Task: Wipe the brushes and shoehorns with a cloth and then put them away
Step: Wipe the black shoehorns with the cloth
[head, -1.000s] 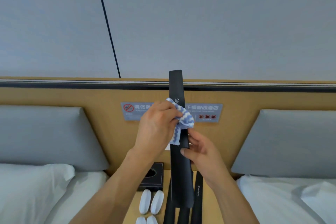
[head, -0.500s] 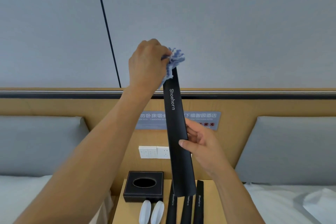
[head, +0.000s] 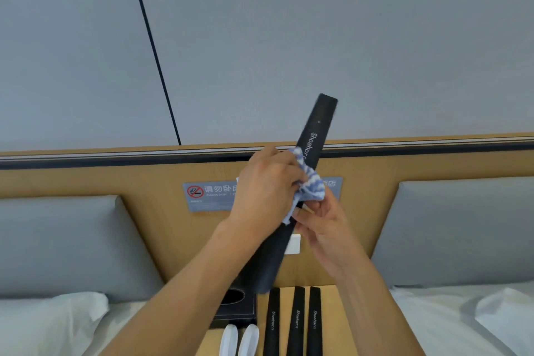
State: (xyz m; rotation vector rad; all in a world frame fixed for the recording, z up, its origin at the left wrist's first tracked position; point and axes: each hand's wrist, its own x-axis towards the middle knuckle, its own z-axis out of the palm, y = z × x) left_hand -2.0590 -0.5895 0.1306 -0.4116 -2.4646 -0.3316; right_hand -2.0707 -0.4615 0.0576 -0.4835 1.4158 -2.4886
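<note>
A long black shoehorn point(head: 316, 130) marked "Shoehorn" is held up in the air, tilted with its top to the right. My right hand point(head: 323, 222) grips it at the middle from the right side. My left hand point(head: 265, 185) presses a blue-and-white cloth point(head: 310, 185) around the shoehorn's middle. Three more black shoehorns point(head: 296, 324) lie side by side on the wooden bedside table point(head: 328, 324) below. Two white brushes point(head: 239, 339) lie to their left.
A black tissue box point(head: 235, 306) stands at the table's back left, partly behind my left forearm. Grey headboard cushions point(head: 66, 243) and white pillows flank the table. A no-smoking sign point(head: 208, 192) and a white socket plate point(head: 293, 244) sit on the wooden wall panel.
My left hand has slid the cloth from the shoehorn's top end down to its middle. The shoehorn has tilted so its top leans right.
</note>
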